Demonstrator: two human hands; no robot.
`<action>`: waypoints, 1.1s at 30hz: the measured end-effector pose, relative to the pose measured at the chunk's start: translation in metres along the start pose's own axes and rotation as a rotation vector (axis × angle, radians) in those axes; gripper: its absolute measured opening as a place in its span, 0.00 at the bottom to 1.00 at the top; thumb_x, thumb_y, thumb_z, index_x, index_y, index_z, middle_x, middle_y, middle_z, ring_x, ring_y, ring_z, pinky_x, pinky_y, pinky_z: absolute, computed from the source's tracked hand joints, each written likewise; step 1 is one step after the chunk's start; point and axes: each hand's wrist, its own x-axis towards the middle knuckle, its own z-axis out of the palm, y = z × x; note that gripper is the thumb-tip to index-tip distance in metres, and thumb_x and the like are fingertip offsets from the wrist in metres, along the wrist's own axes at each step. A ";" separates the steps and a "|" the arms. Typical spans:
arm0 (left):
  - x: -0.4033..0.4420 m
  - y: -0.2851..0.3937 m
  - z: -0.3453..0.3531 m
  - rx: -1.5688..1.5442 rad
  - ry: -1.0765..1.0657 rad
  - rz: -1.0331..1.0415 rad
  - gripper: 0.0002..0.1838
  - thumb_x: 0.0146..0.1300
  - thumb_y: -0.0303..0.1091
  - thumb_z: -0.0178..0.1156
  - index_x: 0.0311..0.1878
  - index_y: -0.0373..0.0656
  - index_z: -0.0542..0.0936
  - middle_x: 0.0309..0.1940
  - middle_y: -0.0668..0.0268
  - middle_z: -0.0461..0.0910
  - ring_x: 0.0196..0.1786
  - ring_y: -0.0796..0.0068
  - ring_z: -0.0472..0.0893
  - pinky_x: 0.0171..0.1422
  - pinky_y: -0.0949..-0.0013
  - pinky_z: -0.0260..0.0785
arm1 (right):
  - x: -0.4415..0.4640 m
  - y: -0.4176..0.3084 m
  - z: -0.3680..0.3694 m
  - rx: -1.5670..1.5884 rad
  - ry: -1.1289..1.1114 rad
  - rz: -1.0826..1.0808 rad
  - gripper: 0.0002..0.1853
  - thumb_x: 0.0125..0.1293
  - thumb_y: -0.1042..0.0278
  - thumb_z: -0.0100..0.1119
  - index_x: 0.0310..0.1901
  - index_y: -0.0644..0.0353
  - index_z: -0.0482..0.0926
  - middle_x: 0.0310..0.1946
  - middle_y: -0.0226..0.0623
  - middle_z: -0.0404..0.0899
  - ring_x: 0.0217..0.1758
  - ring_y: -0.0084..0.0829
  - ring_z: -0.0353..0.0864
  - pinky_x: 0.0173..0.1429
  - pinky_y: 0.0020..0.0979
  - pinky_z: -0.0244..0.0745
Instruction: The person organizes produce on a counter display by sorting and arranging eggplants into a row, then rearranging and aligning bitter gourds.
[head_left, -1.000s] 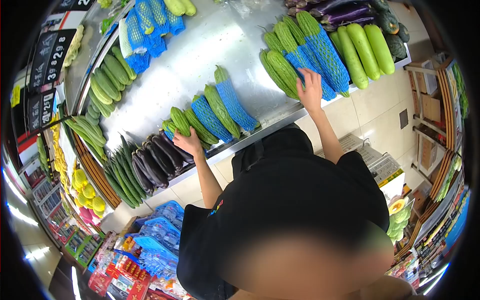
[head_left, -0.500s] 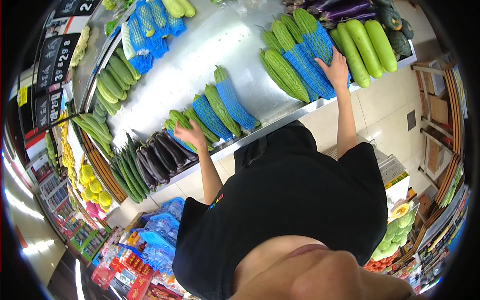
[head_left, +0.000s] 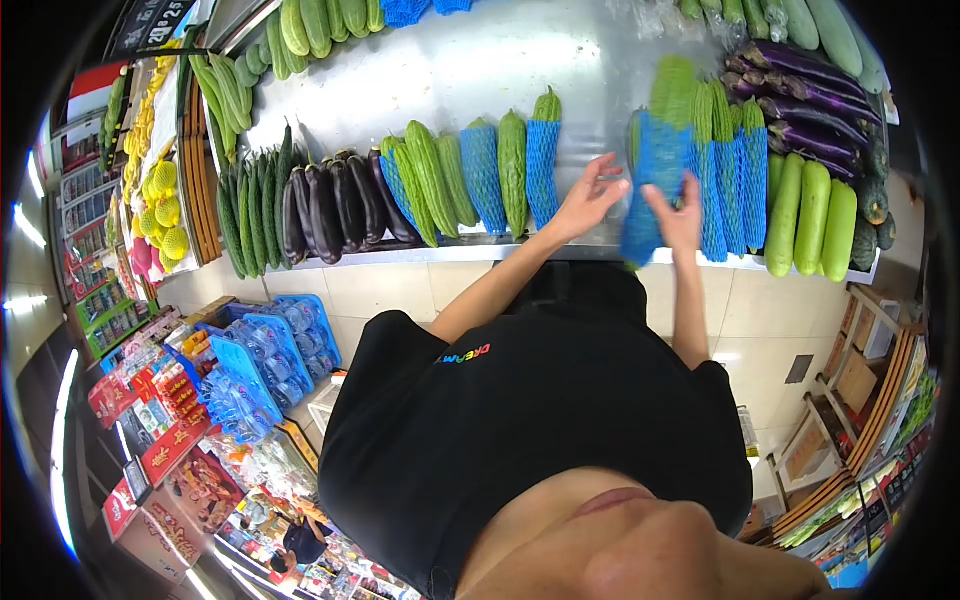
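A bitter melon (head_left: 668, 115) in a blue foam net, smeared by motion, stands out from the right-hand row. My right hand (head_left: 682, 222) grips it near its lower half, thumb on the left side; part of the grip is hidden. My left hand (head_left: 588, 203) is open beside it, fingers apart and holding nothing, over bare metal of the display counter (head_left: 400, 90). To its left is a row of bitter melons (head_left: 512, 170), some netted in blue. More netted bitter melons (head_left: 730, 190) line up right of my right hand.
Dark eggplants (head_left: 325, 205) and thin cucumbers (head_left: 255, 215) lie at the counter's left. Pale green gourds (head_left: 815, 220) and long purple eggplants (head_left: 805, 110) are at the right. Blue crates (head_left: 250, 365) of bottles stand on the floor behind left.
My left hand has left the left row of bitter melons and moved right. My right hand has shifted left, with a netted bitter melon in motion with it. The view has turned.
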 end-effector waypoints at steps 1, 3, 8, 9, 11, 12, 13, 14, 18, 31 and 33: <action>0.003 -0.002 -0.007 -0.022 0.022 0.017 0.33 0.67 0.42 0.63 0.68 0.36 0.63 0.58 0.57 0.74 0.54 0.71 0.77 0.58 0.64 0.71 | -0.009 0.008 0.027 0.102 -0.079 -0.005 0.35 0.57 0.64 0.73 0.62 0.67 0.66 0.53 0.40 0.75 0.54 0.30 0.74 0.59 0.33 0.72; -0.004 0.024 -0.014 -0.062 0.231 0.032 0.30 0.65 0.41 0.66 0.63 0.35 0.67 0.52 0.59 0.78 0.50 0.74 0.78 0.54 0.67 0.73 | -0.030 0.003 0.073 0.051 -0.193 0.001 0.35 0.59 0.69 0.70 0.66 0.64 0.64 0.59 0.44 0.71 0.58 0.33 0.73 0.58 0.35 0.72; -0.005 0.010 -0.083 -0.118 0.330 -0.171 0.24 0.61 0.37 0.69 0.54 0.36 0.73 0.43 0.63 0.82 0.43 0.76 0.81 0.48 0.68 0.75 | -0.035 0.018 0.105 -0.042 -0.417 -0.067 0.35 0.61 0.66 0.68 0.67 0.65 0.63 0.60 0.48 0.70 0.62 0.37 0.73 0.60 0.37 0.73; -0.002 0.006 -0.083 -0.161 0.321 -0.198 0.24 0.61 0.38 0.69 0.54 0.36 0.73 0.43 0.63 0.82 0.42 0.76 0.81 0.48 0.68 0.75 | -0.033 0.022 0.102 -0.061 -0.392 -0.048 0.37 0.61 0.65 0.69 0.68 0.66 0.62 0.60 0.49 0.70 0.63 0.37 0.72 0.61 0.37 0.73; 0.010 -0.003 -0.083 -0.247 0.306 -0.251 0.24 0.61 0.38 0.69 0.54 0.37 0.73 0.43 0.62 0.82 0.42 0.75 0.81 0.47 0.67 0.75 | -0.028 0.037 0.096 -0.099 -0.345 -0.012 0.40 0.60 0.65 0.69 0.69 0.66 0.59 0.61 0.51 0.70 0.64 0.37 0.71 0.63 0.38 0.72; 0.016 -0.004 -0.075 -0.265 0.330 -0.230 0.24 0.61 0.38 0.69 0.54 0.37 0.73 0.43 0.62 0.82 0.43 0.74 0.81 0.47 0.67 0.75 | -0.024 0.039 0.095 -0.041 -0.332 0.026 0.42 0.59 0.65 0.70 0.70 0.66 0.57 0.62 0.52 0.69 0.64 0.38 0.71 0.63 0.38 0.72; 0.021 -0.005 -0.067 -0.296 0.317 -0.237 0.24 0.61 0.39 0.69 0.55 0.37 0.73 0.43 0.62 0.82 0.43 0.74 0.81 0.47 0.66 0.75 | -0.020 0.041 0.094 0.017 -0.318 0.064 0.44 0.59 0.65 0.71 0.71 0.66 0.55 0.62 0.53 0.68 0.65 0.39 0.71 0.64 0.38 0.71; 0.027 -0.006 -0.059 -0.327 0.302 -0.246 0.24 0.61 0.39 0.69 0.55 0.37 0.72 0.44 0.62 0.82 0.43 0.74 0.81 0.48 0.66 0.75 | -0.015 0.044 0.093 0.076 -0.303 0.102 0.46 0.58 0.65 0.71 0.72 0.66 0.53 0.63 0.55 0.67 0.65 0.39 0.70 0.64 0.38 0.71; 0.052 -0.040 -0.051 -0.115 0.189 -0.193 0.28 0.61 0.37 0.68 0.59 0.33 0.71 0.48 0.57 0.79 0.48 0.69 0.80 0.53 0.65 0.73 | 0.018 0.085 0.100 0.063 -0.232 -0.095 0.53 0.51 0.63 0.75 0.73 0.65 0.49 0.64 0.59 0.63 0.67 0.47 0.67 0.69 0.40 0.64; 0.016 -0.046 -0.082 0.900 0.169 0.258 0.31 0.60 0.25 0.59 0.67 0.31 0.64 0.64 0.43 0.64 0.64 0.42 0.68 0.68 0.54 0.62 | 0.001 0.109 0.131 -0.611 0.005 -0.272 0.52 0.53 0.55 0.71 0.75 0.57 0.49 0.56 0.52 0.66 0.60 0.51 0.65 0.62 0.46 0.66; 0.016 -0.039 -0.070 0.983 0.137 0.374 0.31 0.60 0.24 0.58 0.68 0.32 0.63 0.66 0.42 0.63 0.67 0.42 0.65 0.69 0.53 0.61 | 0.001 0.103 0.118 -0.667 -0.077 -0.310 0.52 0.54 0.52 0.69 0.75 0.57 0.49 0.58 0.52 0.65 0.61 0.51 0.65 0.63 0.47 0.66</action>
